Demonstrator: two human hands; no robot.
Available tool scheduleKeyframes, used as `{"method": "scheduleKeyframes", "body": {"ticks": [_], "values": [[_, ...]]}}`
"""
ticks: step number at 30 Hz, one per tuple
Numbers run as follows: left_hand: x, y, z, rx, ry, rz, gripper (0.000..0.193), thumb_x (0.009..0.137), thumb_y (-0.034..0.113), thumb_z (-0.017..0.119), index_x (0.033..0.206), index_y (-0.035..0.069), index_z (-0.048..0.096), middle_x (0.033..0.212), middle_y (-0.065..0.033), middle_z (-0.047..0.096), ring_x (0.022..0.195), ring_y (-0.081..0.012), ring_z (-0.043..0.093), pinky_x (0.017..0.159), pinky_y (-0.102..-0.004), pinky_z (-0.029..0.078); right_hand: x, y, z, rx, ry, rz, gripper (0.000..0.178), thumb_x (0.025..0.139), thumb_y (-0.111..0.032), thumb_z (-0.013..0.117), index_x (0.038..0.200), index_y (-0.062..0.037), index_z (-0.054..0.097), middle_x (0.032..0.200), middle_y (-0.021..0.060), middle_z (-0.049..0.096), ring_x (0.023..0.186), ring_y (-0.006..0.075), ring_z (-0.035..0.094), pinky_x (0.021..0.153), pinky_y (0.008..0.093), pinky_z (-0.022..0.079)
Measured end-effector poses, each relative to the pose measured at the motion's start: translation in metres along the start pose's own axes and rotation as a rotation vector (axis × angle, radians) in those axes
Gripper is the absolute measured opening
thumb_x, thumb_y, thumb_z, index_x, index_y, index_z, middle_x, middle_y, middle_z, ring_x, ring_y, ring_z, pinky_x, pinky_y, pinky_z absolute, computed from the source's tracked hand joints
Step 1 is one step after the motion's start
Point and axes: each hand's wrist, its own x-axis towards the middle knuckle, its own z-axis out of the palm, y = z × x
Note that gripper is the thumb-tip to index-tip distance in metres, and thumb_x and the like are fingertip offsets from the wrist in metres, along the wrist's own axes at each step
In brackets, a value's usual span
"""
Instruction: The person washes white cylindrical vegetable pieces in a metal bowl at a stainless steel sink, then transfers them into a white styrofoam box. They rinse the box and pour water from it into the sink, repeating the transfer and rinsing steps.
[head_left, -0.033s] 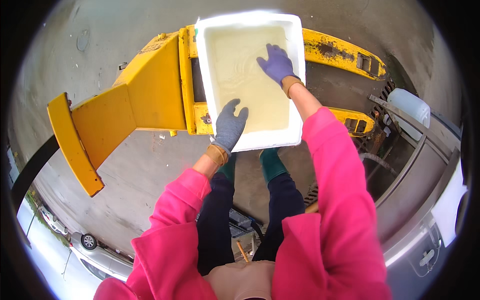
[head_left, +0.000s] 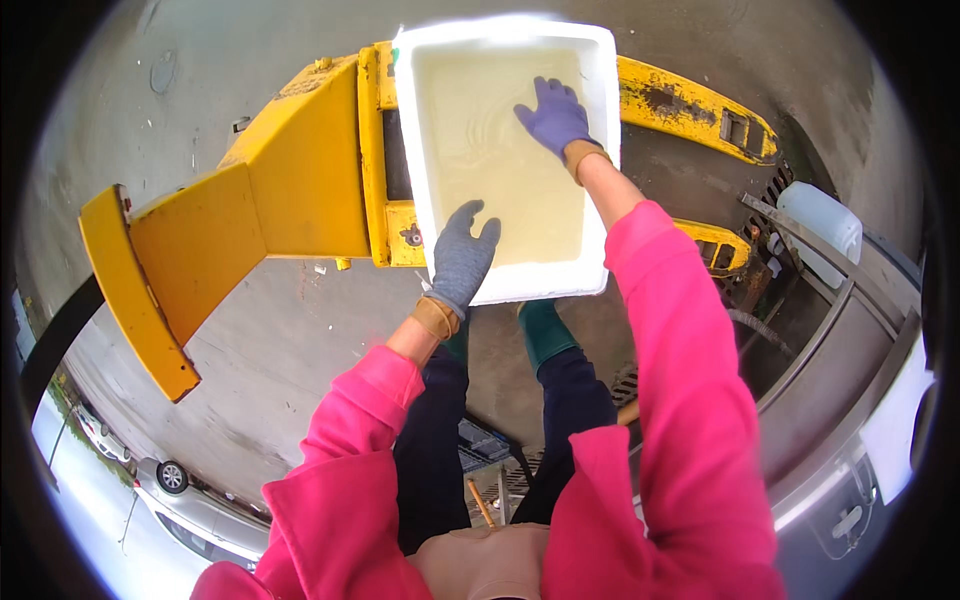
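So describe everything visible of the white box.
The white rectangular foamlike box has thick walls, an open top and a green mark near its far left corner. It holds cloudy yellowish liquid, upright above the yellow metal pallet truck. The gray-gloved left hand overlaps its left rim, the purple-gloved right hand the liquid; contact unclear.

Yel pallet truck [head_left: 310,160] on gry floor [head_left: 270,380]; wht rect. box [head_left: 540,282] across its chipped forks [head_left: 693,105].

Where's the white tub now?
The white tub is upper centre in the head view, over the yellow pallet jack, with the left hand at its near-left corner.
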Motion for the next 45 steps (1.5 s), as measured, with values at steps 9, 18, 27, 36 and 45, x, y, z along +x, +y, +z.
{"method": "scheduleKeyframes", "body": {"ticks": [9, 18, 27, 36, 45], "values": [[0.015, -0.039, 0.042, -0.177, 0.089, -0.056, 0.042, 0.085, 0.024, 0.065, 0.118, -0.001, 0.058, 0.119, -0.0213, 0.060, 0.110, -0.0362, 0.058, 0.095, -0.0390, 0.046, 0.114, 0.014, 0.081, -0.136, -0.457, 0.087, 0.074, 0.088, -0.057, 0.048, 0.140, -0.0051, 0.044, 0.145, 0.0185, 0.043, 0.136, 0.0356, 0.038, 0.109, 0.0498, 0.032], [0.096, -0.023, 0.078, 0.122, 0.291, 0.022, 0.044, 0.085, 0.026, 0.060, 0.120, 0.000, 0.056, 0.124, -0.0235, 0.056, 0.118, -0.0397, 0.051, 0.098, -0.0422, 0.043, 0.045, 0.028, 0.141, -0.028, -0.399, 0.222, 0.051, 0.090, -0.031, 0.040, 0.135, -0.0078, 0.051, 0.142, 0.0177, 0.046, 0.134, 0.0346, 0.041, 0.110, 0.0454, 0.031], [0.178, -0.053, 0.091, 0.449, -0.071, -0.346, 0.041, 0.079, 0.027, 0.058, 0.111, 0.002, 0.066, 0.117, -0.0215, 0.063, 0.107, -0.0377, 0.061, 0.089, -0.0417, 0.049, -0.048, 0.041, 0.181, -0.205, -0.409, 0.139, 0.046, 0.090, -0.039, 0.045, 0.126, -0.0137, 0.060, 0.131, 0.0177, 0.056, 0.120, 0.0367, 0.053, 0.102, 0.0467, 0.039], [0.209, -0.294, 0.167, 1.404, -0.304, 0.659, 0.030, 0.086, 0.016, 0.052, 0.109, 0.005, 0.068, 0.114, -0.0171, 0.066, 0.102, -0.0345, 0.064, 0.082, -0.0437, 0.052, -0.090, 0.047, 0.191, 0.529, -0.376, 0.384, 0.047, 0.096, -0.038, 0.037, 0.124, -0.0064, 0.057, 0.125, 0.0212, 0.058, 0.117, 0.0363, 0.054, 0.101, 0.0410, 0.040], [0.157, -0.209, 0.166, 0.953, -0.466, 0.042, 0.033, 0.092, 0.022, 0.046, 0.112, 0.006, 0.066, 0.110, -0.0157, 0.067, 0.099, -0.0322, 0.064, 0.085, -0.0380, 0.049, -0.098, 0.059, 0.190, 0.560, -0.537, 0.265, 0.048, 0.099, -0.035, 0.033, 0.128, -0.0027, 0.053, 0.135, 0.0177, 0.052, 0.124, 0.0322, 0.049, 0.105, 0.0378, 0.035]]}}
